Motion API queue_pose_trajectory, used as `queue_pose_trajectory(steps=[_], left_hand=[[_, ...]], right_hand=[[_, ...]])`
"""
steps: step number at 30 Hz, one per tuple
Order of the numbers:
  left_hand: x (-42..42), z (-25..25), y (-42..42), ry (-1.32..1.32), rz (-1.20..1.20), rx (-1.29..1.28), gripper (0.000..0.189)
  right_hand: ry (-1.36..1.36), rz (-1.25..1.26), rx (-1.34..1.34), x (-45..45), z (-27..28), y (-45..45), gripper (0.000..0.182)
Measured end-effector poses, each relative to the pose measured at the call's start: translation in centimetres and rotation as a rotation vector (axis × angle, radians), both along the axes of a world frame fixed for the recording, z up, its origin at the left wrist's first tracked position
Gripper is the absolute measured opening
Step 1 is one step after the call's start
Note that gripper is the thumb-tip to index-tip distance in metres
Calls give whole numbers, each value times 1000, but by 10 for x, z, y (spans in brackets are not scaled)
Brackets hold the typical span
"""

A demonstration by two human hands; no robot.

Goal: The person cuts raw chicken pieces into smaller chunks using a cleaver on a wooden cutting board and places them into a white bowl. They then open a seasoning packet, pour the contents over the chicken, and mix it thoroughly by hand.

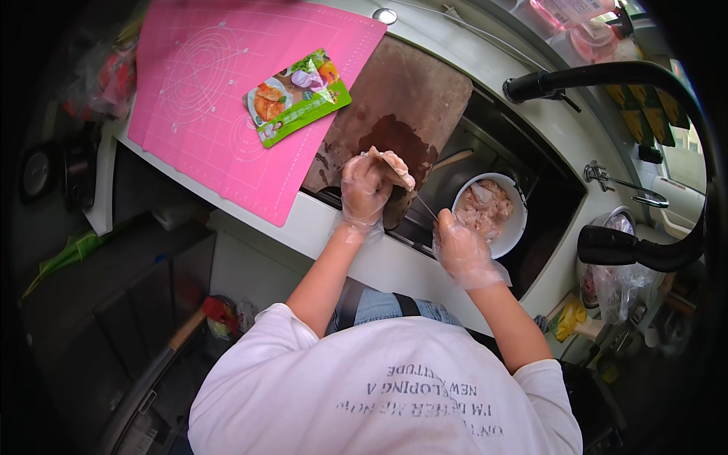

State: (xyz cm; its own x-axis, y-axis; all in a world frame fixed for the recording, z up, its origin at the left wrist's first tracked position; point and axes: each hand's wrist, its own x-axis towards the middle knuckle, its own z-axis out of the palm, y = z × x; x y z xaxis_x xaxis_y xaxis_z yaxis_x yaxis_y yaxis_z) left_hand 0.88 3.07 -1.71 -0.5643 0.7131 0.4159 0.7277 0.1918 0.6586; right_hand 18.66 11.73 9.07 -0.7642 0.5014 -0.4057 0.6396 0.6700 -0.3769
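My left hand [365, 190], in a clear plastic glove, holds a piece of raw meat [393, 166] above the near part of a wooden cutting board [421, 85]. The board bears a dark wet patch. In my right hand [462, 244], gloved the same way, is the end of a thin metal tool [426, 206], seen nearly edge-on. It reaches toward the meat; its exact kind and where it meets the meat cannot be told. Beside my right hand, a white bowl [524, 213] holds several pieces of raw meat [483, 207].
A pink silicone mat [187, 131] with a green food packet [298, 96] lies left of the board. The bowl is at the dark sink [546, 227], near a wooden handle [453, 160]. A black faucet [603, 74] arches over the right side.
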Motion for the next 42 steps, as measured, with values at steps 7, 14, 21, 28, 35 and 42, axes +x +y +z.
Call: queue_pose_trajectory(steps=[7, 14, 21, 28, 35, 42], left_hand=[[0, 5, 1, -77, -30, 41, 33], [1, 4, -2, -50, -32, 43, 33], [-1, -5, -19, -48, -29, -43, 22], [5, 16, -32, -161, 146, -27, 21], [4, 3, -6, -148, 4, -22, 30], [0, 1, -12, -166, -18, -38, 22]], right_hand=[[-53, 43, -78, -30, 1, 6, 15], [76, -1, -48, -70, -23, 1, 14], [390, -342, -195, -34, -18, 8, 18], [211, -212, -86, 20, -20, 7, 15], [139, -126, -40, 24, -27, -18, 16], [67, -98, -55, 2, -20, -27, 13]])
